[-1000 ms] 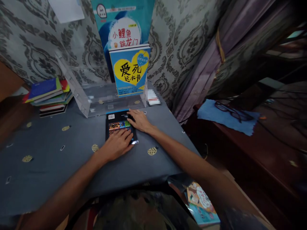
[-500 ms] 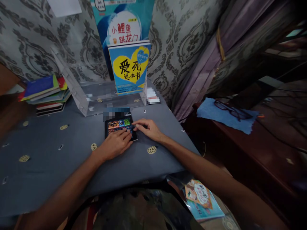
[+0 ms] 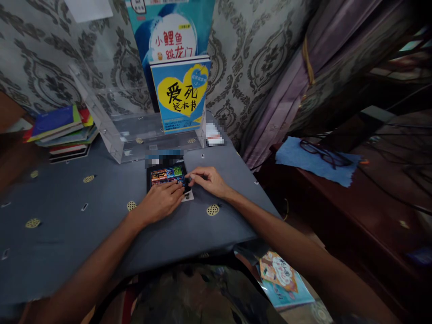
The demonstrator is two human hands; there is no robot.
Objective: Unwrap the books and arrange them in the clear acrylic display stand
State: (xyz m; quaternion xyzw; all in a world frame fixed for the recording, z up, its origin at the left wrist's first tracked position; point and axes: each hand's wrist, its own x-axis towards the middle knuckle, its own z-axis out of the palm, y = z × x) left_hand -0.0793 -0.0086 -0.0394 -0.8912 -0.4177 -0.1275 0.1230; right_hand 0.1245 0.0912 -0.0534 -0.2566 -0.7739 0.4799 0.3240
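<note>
A small black-bordered booklet (image 3: 170, 172) with rows of colourful pictures lies on the grey tablecloth; it may be a stack of sheets. My left hand (image 3: 165, 198) rests flat across its lower part, fingers stretched out and covering some pictures. At the booklet's right edge, my right hand (image 3: 211, 180) has thumb and forefinger brought together in a pinch on the edge. Beneath the lower right corner, a white sheet with dark marks (image 3: 188, 196) shows. A blurred-out dark and blue thing (image 3: 164, 157) lies just behind the booklet.
A clear acrylic stand (image 3: 116, 150) holds a blue book with a yellow heart (image 3: 182, 96), a taller teal book (image 3: 138, 27) behind it. Stacked books (image 3: 64, 128) sit left. Glasses (image 3: 324, 153) lie on a blue cloth (image 3: 293, 155) at right. More books (image 3: 283, 288) are low right.
More of the white sheet shows under the booklet's lower right corner, as that corner has shifted up. Both hands have barely moved. The whole view has shifted slightly.
</note>
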